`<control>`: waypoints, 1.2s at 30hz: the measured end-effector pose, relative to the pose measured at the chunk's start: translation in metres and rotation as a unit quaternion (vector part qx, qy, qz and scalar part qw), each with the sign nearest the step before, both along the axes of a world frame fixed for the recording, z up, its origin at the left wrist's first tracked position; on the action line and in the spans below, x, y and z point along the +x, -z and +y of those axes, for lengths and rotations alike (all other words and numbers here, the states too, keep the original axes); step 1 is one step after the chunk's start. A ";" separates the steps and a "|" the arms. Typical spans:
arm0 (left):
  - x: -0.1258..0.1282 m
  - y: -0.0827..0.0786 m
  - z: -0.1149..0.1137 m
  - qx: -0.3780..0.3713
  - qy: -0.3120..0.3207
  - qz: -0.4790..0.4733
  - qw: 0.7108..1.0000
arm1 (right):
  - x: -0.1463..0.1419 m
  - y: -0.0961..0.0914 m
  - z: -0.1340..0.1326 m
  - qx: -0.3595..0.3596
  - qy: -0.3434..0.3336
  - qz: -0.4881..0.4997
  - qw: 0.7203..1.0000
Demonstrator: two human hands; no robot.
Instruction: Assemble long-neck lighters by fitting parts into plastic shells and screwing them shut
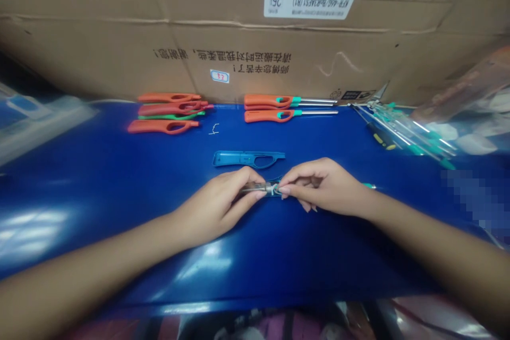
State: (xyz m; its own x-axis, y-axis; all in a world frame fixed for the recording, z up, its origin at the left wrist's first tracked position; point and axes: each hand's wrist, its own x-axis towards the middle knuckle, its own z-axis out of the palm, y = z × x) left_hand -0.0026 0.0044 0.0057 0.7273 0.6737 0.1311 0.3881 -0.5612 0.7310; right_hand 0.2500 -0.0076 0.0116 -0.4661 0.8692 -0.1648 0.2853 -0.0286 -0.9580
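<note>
My left hand [223, 204] and my right hand [319, 185] meet at the middle of the blue table [119, 196]. Both pinch a partly assembled lighter [268, 189]: a blue half-shell with a clear inner part and a small white wire. The fingers are closed tight round it, and most of the piece is hidden under them. A thin teal-tipped rod [370, 186] sticks out to the right behind my right hand. Just beyond the hands lies a separate blue lighter half-shell [247, 159], flat on the table.
Orange and green lighter shells [169, 111] are stacked at the back left. Finished orange lighters [287, 108] with metal nozzles lie at the back centre. Metal tubes with green ends and a screwdriver [398, 130] lie right. A small wire [214, 129] lies loose. A cardboard box [239, 26] stands behind.
</note>
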 end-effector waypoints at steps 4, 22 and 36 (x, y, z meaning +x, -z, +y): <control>0.000 0.003 0.002 0.004 -0.005 -0.001 1.000 | 0.001 0.000 0.001 0.016 -0.028 -0.011 0.999; 0.001 0.004 0.004 0.021 0.009 0.004 1.000 | 0.001 0.000 0.002 0.003 -0.018 -0.026 0.999; 0.002 0.003 0.003 0.023 0.006 -0.001 1.000 | -0.001 -0.002 0.001 0.016 -0.020 -0.040 0.999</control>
